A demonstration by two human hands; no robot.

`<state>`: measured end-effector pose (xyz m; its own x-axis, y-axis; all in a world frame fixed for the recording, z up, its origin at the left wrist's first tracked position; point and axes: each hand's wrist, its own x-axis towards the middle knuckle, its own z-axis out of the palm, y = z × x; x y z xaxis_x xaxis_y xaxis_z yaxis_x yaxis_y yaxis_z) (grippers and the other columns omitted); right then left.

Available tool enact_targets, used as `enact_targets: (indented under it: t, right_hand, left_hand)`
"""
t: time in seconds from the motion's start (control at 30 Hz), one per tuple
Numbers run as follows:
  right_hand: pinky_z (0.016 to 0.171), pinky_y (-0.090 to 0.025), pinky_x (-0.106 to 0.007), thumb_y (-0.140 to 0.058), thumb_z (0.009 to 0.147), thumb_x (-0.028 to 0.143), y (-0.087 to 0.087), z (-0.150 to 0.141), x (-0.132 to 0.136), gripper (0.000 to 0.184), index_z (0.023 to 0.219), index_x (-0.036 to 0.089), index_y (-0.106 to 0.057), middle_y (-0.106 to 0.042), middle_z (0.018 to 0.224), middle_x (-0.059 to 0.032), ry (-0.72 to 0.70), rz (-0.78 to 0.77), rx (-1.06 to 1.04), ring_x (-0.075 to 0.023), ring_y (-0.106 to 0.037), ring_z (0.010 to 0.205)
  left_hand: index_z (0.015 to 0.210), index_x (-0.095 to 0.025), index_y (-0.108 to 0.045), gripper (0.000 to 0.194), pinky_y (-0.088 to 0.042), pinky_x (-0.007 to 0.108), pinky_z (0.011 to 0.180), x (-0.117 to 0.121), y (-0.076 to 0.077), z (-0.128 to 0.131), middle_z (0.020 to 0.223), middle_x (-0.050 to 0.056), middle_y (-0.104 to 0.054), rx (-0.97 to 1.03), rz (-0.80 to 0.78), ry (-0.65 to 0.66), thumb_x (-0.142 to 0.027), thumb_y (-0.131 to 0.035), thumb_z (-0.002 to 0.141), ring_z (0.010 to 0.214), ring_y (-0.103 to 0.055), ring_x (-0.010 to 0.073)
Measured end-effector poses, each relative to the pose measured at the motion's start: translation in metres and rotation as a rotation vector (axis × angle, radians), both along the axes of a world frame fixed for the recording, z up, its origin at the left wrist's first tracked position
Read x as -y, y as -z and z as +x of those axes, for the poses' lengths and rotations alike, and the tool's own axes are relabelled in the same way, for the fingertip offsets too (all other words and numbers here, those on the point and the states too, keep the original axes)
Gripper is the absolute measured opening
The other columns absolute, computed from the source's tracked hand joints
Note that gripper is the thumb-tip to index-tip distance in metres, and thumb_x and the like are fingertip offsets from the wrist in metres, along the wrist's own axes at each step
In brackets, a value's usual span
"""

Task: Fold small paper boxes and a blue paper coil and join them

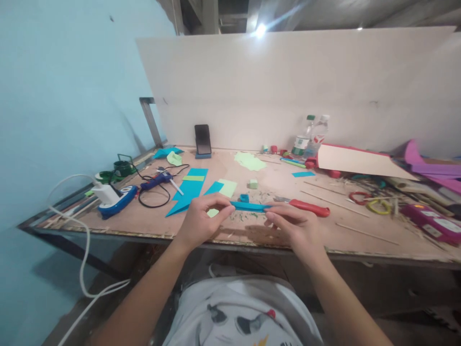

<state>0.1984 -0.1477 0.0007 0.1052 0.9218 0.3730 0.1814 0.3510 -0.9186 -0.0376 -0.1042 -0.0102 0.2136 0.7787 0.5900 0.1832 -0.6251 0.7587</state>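
A narrow folded strip of blue paper (249, 206) is stretched level between my two hands, just above the front part of the table. My left hand (205, 216) pinches its left end between thumb and fingers. At the other end, my right hand (293, 223) grips the strip in the same way. Behind the strip lie a small blue paper piece (244, 197) and a small pale green cube (253, 184). A red-handled utility knife (309, 207) rests just beyond my right hand. Blue paper sheets (196, 185) and a pale green sheet (227, 187) lie beyond my left hand.
On the left are a blue glue gun (156, 181) with its cable and a blue power strip (117, 202). A phone (202, 139) stands at the back. Plastic bottles (309, 137), thin wooden sticks (367, 234), scissors (360, 197) and a purple box (432, 222) occupy the right.
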Motion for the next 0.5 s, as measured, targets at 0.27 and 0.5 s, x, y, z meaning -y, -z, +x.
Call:
enact_targets:
  t: [0.27,0.5]
  right_hand:
    - [0.055,-0.058,-0.027,-0.088,0.072,0.031,0.0089,0.0023,-0.0058,0.012,0.071,0.021,-0.082,-0.081,0.082,-0.0068,0.0,-0.033,-0.099,-0.0164,-0.071,0.06]
    - [0.054,-0.057,-0.027,-0.089,0.073,0.03,0.0084,0.0021,-0.0034,0.021,0.089,0.02,-0.08,-0.078,0.069,-0.0035,-0.013,-0.029,-0.133,-0.0182,-0.072,0.06]
  left_hand:
    - [0.076,-0.018,-0.07,0.011,-0.055,0.026,0.07,-0.0013,-0.0007,0.0034,0.079,0.003,-0.074,0.052,-0.08,0.004,-0.024,-0.077,0.083,0.073,-0.07,0.0159]
    - [0.093,-0.018,-0.066,0.018,-0.055,0.025,0.069,-0.0006,-0.0044,0.0035,0.08,0.0,-0.067,0.083,-0.193,0.052,-0.025,-0.077,0.08,0.07,-0.069,0.0141]
